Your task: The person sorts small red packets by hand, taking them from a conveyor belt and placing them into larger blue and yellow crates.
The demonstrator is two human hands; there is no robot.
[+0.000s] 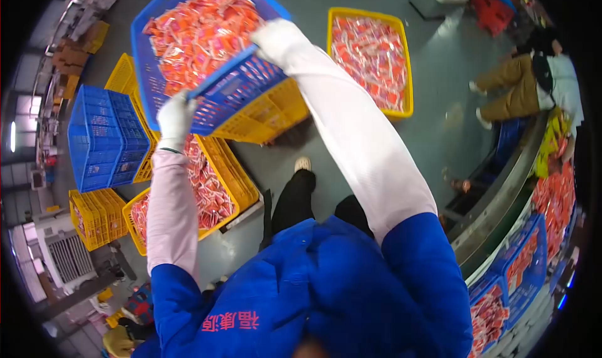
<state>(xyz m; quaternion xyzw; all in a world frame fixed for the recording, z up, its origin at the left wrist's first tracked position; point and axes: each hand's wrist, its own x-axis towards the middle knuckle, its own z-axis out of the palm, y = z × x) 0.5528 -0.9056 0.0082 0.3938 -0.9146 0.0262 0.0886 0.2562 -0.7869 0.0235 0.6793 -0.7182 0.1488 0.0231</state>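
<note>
A blue plastic crate [235, 75], heaped with small red-and-white packets [200, 32], is in front of me at the top left, over a yellow crate [266, 113]. My left hand [175, 114], in a white glove, has its fingers wrapped round the crate's near left corner. Also white-gloved, my right hand [280, 43] grips the rim at the right-hand corner. The crate looks tilted in this view, and its near wall faces me. Both forearms wear pale sleeve covers.
A yellow crate of packets [407, 75] stands on the floor to the right. Stacked blue crates [103, 138] and a packet-filled yellow crate [229, 192] are at left. A person [533, 85] stands at the right by a metal-edged counter [495, 217] with packets.
</note>
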